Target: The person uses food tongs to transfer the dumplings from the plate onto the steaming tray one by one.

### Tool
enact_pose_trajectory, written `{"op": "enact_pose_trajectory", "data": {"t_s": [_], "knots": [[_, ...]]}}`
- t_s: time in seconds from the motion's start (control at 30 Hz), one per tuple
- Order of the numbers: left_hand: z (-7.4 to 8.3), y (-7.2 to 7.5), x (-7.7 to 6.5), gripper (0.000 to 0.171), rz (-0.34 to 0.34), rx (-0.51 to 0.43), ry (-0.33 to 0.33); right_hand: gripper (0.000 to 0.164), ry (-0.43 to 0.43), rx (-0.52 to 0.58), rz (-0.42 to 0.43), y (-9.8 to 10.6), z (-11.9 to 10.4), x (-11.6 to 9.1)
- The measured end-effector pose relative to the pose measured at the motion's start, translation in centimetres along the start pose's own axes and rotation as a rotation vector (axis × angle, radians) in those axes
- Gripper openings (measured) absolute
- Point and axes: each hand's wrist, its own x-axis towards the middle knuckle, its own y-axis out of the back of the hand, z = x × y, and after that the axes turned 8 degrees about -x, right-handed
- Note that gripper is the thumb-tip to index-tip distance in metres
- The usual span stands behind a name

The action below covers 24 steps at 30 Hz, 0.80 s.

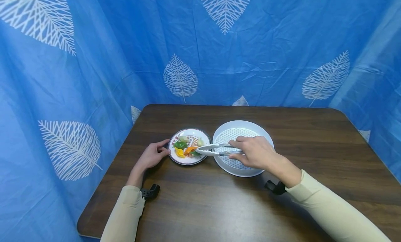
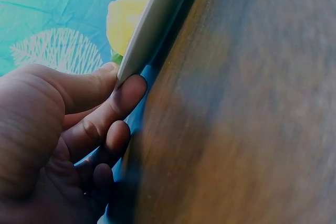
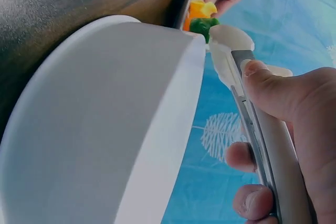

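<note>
A white plate [image 1: 188, 161] with a dark rim carries yellow [image 1: 179, 152], orange [image 1: 189, 150] and green pieces [image 1: 180, 145] that look like cut peppers, plus pale pieces. My left hand [image 1: 153, 154] pinches the plate's left edge between thumb and finger, as the left wrist view shows close up. In my right hand [image 1: 255, 152] is a pair of tongs [image 1: 219, 150] with metal arms and white tips. Those tips reach over the right part of the plate, close to the orange and green pieces. The right hand itself is above a round white perforated pan [image 1: 241, 124].
Plate and pan stand side by side on a dark wooden table [image 1: 200, 203] with rounded corners. A blue cloth [image 1: 250, 61] with white leaf prints hangs behind and to the left. Black straps with cameras [image 1: 151, 192] sit on both wrists.
</note>
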Motion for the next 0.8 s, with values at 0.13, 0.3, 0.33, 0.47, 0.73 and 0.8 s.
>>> {"op": "enact_pose_trajectory", "data": {"t_s": [0.13, 0.3, 0.33, 0.47, 0.73, 0.8], "knots": [[-0.1, 0.0, 0.0, 0.059, 0.000, 0.004, -0.026, 0.050, -0.016, 0.003, 0.006, 0.5, 0.5, -0.2], [-0.1, 0.0, 0.0, 0.059, 0.002, 0.014, -0.056, 0.048, -0.051, -0.013, 0.035, 0.9, 1.3, -0.6], [-0.1, 0.0, 0.0, 0.059, 0.002, 0.015, -0.058, 0.048, -0.059, -0.013, 0.042, 0.9, 1.5, -0.7], [0.0, -0.1, -0.1, 0.059, 0.003, 0.019, -0.059, 0.049, -0.092, -0.011, 0.058, 1.2, 2.1, -1.0], [0.1, 0.0, -0.2, 0.059, 0.000, 0.012, -0.055, 0.053, -0.166, -0.022, 0.028, 1.8, 3.1, -2.0], [0.1, 0.0, -0.2, 0.060, -0.003, 0.010, -0.052, 0.054, -0.184, -0.022, 0.016, 1.8, 3.3, -2.4]]}}
